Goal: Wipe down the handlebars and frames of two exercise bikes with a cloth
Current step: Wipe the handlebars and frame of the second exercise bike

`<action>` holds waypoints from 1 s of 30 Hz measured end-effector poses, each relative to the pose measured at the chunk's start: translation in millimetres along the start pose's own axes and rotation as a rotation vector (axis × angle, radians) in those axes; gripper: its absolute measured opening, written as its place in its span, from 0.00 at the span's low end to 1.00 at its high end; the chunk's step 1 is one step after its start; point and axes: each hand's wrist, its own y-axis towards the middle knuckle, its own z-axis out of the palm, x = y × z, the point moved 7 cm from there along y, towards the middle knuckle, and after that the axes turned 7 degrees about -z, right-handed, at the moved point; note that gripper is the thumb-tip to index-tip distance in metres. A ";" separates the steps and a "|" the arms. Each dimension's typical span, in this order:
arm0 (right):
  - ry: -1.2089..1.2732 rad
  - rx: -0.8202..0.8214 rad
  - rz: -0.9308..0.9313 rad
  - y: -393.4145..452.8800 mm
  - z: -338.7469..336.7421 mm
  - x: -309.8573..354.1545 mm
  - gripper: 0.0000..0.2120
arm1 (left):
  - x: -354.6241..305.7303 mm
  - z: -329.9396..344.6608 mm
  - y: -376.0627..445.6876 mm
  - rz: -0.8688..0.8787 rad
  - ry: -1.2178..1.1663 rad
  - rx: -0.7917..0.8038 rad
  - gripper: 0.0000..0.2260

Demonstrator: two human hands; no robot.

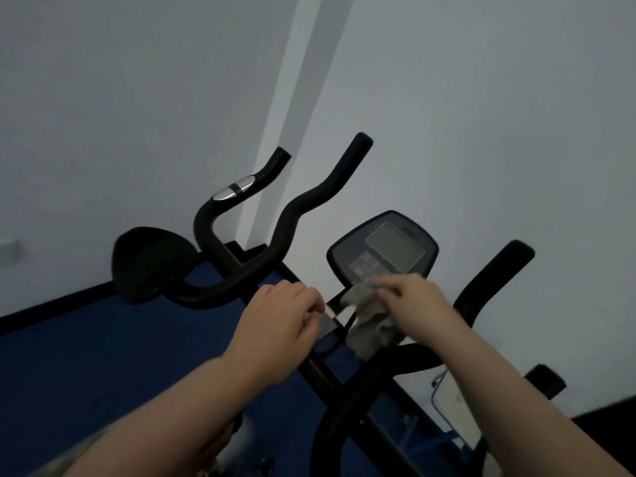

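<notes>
My right hand (pixel 418 301) grips a crumpled grey cloth (pixel 370 321) just below the console (pixel 383 251) of the near exercise bike. The cloth hangs against the bike's black handlebar stem (pixel 347 401). My left hand (pixel 278 320) rests with curled fingers on a silver part at the left of that stem; its fingertips are hidden. The near bike's right handlebar (pixel 495 273) rises at the right. A second bike stands behind, with curved black handlebars (pixel 303 204) and a black saddle (pixel 151 263).
White walls meet in a corner behind the bikes. Blue floor (pixel 86 356) with a black skirting strip runs along the left wall. A wall socket (pixel 8 249) sits at the far left. A white panel and cable (pixel 444 390) lie below the right handlebar.
</notes>
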 end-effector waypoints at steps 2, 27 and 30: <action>-0.070 -0.252 0.008 19.1 -33.4 -23.0 0.13 | -7.8 11.8 14.0 0.059 0.057 0.146 0.10; -0.492 0.134 -0.208 130.5 47.8 -11.7 0.33 | 8.1 45.2 24.6 -0.055 0.095 0.385 0.13; -0.502 0.236 -0.301 90.6 72.4 -6.0 0.35 | 7.5 44.8 24.1 -0.052 0.112 0.407 0.13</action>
